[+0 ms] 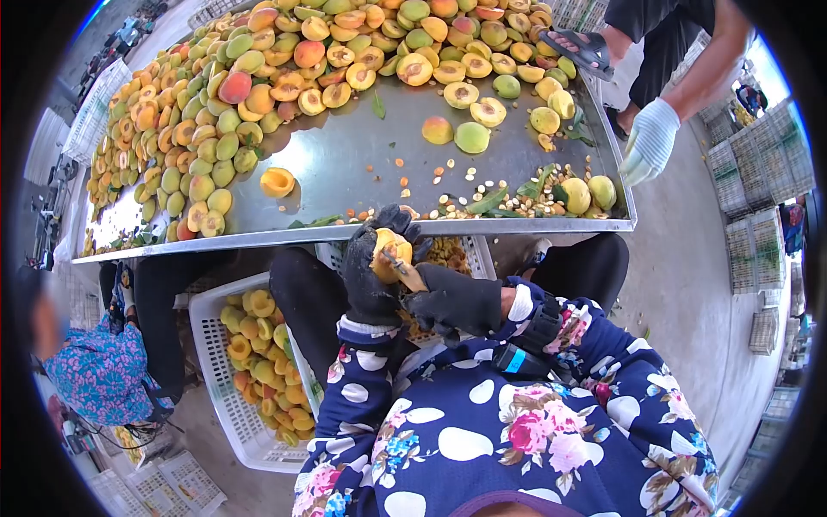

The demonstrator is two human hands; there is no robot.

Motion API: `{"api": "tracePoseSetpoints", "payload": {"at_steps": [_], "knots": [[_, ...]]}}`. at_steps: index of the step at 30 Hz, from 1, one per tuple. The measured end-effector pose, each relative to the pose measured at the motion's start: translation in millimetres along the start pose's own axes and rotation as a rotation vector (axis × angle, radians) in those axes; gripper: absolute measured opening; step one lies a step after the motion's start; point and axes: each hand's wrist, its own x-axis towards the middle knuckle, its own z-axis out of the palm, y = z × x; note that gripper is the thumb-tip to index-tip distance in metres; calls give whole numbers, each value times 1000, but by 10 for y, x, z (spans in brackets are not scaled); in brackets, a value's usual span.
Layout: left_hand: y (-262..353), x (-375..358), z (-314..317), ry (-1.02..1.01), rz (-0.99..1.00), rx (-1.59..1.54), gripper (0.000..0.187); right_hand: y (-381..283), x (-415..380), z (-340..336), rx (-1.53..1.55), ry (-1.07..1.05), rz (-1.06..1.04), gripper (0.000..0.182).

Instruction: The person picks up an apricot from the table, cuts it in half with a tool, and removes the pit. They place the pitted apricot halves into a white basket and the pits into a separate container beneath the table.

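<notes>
Below the tray (482, 227), gloved hands clasp a half-hidden peach (387, 252); tool (405, 272) unclear

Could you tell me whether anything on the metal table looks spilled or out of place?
Yes. Pits and leaves lie scattered over the bare front of the metal table, near its edge, loose rather than gathered. One fruit half sits alone, apart from the main heap. Nothing looks damaged.
</notes>
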Motion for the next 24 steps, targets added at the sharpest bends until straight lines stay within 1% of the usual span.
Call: {"api": "tracePoseSetpoints", "payload": {"at_steps": [1, 2, 3, 4, 5, 6, 7, 8, 9, 10, 11, 12, 13, 14, 15, 16, 17, 18, 19, 21, 22, 24], "knots": [[133, -7, 34, 0, -1, -1, 41, 29, 21, 10, -106, 56, -12, 22], [285, -33, 59, -27, 151, 375, 37, 67, 41, 9, -214, 110, -25, 22], [383, -43, 82, -54, 302, 751, 34, 178, 105, -24, -214, 110, -24, 22], [329, -36, 84, -53, 300, 750, 34, 318, 189, -63, -438, 149, -189, 25], [229, -17, 92, 20, 186, 482, 31, 441, 242, -101, -660, 187, -355, 29], [240, 24, 136, 91, 74, 213, 28, 395, 224, -89, -660, 187, -355, 29], [271, 36, 161, 93, 75, 213, 28, 332, 204, -85, -558, 152, -249, 29], [314, 44, 176, 75, 107, 314, 29, 252, 181, -73, -456, 117, -144, 30], [363, 48, 189, 58, 138, 416, 30, 177, 147, -52, -458, 113, -145, 30], [363, 37, 178, 61, 135, 418, 30, 107, 100, -25, -355, 99, -88, 28], [360, 30, 166, 52, 140, 494, 31, 52, 65, -5, -250, 87, -33, 27], [351, 28, 160, 42, 147, 569, 33, 7, 38, 3, -248, 88, -33, 27], [263, 6, 147, 40, 146, 567, 33, -32, 13, 4, -125, 34, -9, 22], [111, -36, 124, 95, 96, 275, 34, -49, 0, 3, -1, -20, 15, 19], [27, -67, 120, 148, 45, -16, 35, -15, 18, -3, -1, -19, 16, 19], [197, -43, 224, 150, 45, -17, 35, 38, 59, -21, 64, -34, -14, 19], [375, -23, 338, 163, -16, -387, 36, 64, 81, -34, 127, -49, -46, 19], [498, 5, 409, 171, -80, -756, 37, 55, 66, -38, 128, -49, -45, 19], [444, 36, 331, 170, -80, -755, 37, 35, 43, -48, 139, -59, -47, 19], [303, 102, 71, -55, -104, -73, 34, 20, 19, -66, 152, -69, -48, 20], [426, 135, 65, -58, -106, -74, 34, 24, 5, -76, 98, -67, -48, 22], [661, 165, 69, -200, 282, 627, 29, 26, -20, -65, 44, -64, -46, 24]]}}
